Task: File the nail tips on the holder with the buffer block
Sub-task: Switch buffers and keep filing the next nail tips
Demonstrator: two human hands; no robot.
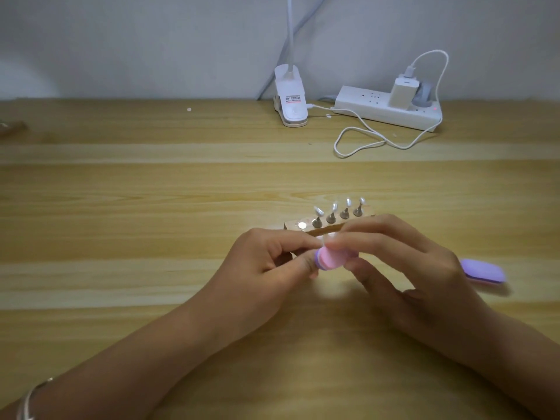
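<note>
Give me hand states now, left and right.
Left hand: closed, pinching a small blurred piece, seemingly a nail tip.
Right hand: closed, gripping the buffer block.

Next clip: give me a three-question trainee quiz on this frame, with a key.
1. True or false: the buffer block lies untouched on the table.
2. How many nail tips stand upright on the holder?
3. Where is the holder relative to the left hand and right hand? A. beyond them B. nearer the camera C. at the table's far left
Key: 1 false, fingers of both hands pinch it; 2 four; 3 A.
</note>
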